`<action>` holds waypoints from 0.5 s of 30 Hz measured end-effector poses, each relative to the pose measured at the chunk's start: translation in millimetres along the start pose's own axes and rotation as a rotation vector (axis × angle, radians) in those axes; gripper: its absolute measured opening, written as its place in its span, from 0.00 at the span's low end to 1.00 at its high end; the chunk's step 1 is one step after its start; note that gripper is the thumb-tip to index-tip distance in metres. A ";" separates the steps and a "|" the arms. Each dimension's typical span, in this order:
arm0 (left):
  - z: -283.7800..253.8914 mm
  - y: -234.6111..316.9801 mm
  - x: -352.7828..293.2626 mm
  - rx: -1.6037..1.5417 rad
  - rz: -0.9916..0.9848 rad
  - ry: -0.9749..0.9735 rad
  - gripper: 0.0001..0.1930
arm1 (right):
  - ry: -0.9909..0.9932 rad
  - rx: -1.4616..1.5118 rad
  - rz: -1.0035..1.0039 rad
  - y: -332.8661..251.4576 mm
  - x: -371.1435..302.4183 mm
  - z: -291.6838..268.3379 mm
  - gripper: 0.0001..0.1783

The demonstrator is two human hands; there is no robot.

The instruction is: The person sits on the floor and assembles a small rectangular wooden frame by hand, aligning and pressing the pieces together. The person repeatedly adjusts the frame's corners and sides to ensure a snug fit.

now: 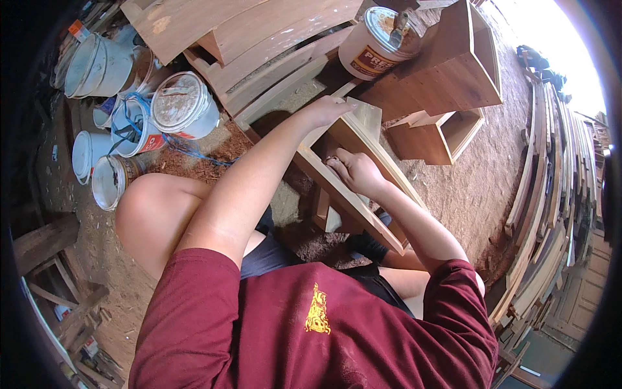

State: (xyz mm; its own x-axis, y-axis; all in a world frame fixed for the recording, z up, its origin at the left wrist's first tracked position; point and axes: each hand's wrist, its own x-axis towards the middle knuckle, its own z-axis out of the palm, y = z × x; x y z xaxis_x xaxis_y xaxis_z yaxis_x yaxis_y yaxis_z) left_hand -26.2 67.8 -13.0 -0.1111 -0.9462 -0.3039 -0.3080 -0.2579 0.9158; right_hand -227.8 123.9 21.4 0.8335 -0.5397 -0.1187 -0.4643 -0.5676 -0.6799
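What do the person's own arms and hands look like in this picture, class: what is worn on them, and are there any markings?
Both arms wear short, loose maroon sleeves, part of a shirt with a yellow emblem. The forearms are bare. The left hand and right hand are ungloved. No watch or cable shows.

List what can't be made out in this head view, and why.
All in the head view:
Anything inside the right hand: hidden by its curled fingers.
Palm of the left hand: turned from the camera.
Underside of the wooden frame: facing away.
Inside the dirty-lidded bucket: covered by that lid.
Bright upper-right background: washed out by glare.
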 end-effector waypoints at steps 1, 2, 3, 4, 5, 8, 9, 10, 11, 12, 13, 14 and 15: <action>0.1 -1.5 0.1 -0.006 0.002 0.018 0.35 | 0.006 -0.019 -0.014 -1.4 3.2 1.0 0.18; 1.6 -2.2 0.8 -0.011 0.005 0.035 0.35 | 0.013 -0.048 -0.035 -2.4 7.1 1.4 0.17; 2.2 -3.4 1.1 -0.016 0.008 0.052 0.34 | 0.020 -0.077 -0.055 -3.3 11.8 1.8 0.16; 1.4 -5.8 2.3 -0.031 0.003 0.038 0.34 | 0.027 -0.109 -0.074 -5.1 15.0 1.8 0.16; -0.1 -8.1 3.6 -0.046 -0.001 0.024 0.34 | 0.034 -0.114 -0.077 -6.6 16.3 3.1 0.16; 2.2 -7.9 1.0 -0.023 0.036 0.045 0.34 | 0.054 -0.115 -0.078 -8.3 15.5 3.5 0.17; 3.5 -6.3 -0.3 -0.004 0.056 0.064 0.34 | 0.059 -0.106 -0.078 -8.2 11.0 1.2 0.18; 2.9 -2.8 -1.6 -0.006 0.033 0.053 0.34 | 0.066 -0.094 -0.075 -8.6 7.3 0.2 0.19; 1.9 0.9 -2.4 -0.007 0.010 0.042 0.34 | 0.059 -0.117 -0.074 -6.7 5.6 0.2 0.18; 0.8 4.0 -3.9 -0.009 -0.013 0.032 0.34 | 0.052 -0.139 -0.073 -4.1 4.2 0.8 0.18; 0.3 3.2 -3.7 -0.028 -0.020 0.031 0.34 | 0.044 -0.164 -0.075 -5.5 4.1 -0.1 0.18; -0.3 2.3 -3.3 -0.046 -0.027 0.029 0.34 | 0.052 -0.189 -0.099 -7.1 7.7 0.9 0.18; -0.9 1.5 -3.1 -0.065 -0.033 0.028 0.34 | 0.060 -0.215 -0.123 -8.7 14.7 3.6 0.18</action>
State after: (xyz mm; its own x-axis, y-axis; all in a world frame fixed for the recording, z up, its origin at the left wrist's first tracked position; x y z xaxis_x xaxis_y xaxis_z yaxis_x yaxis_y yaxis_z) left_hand -25.5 70.2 -10.5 -0.0755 -0.9418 -0.3277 -0.2489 -0.3005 0.9207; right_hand -210.4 123.2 23.0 0.8713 -0.4907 0.0032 -0.4189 -0.7471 -0.5162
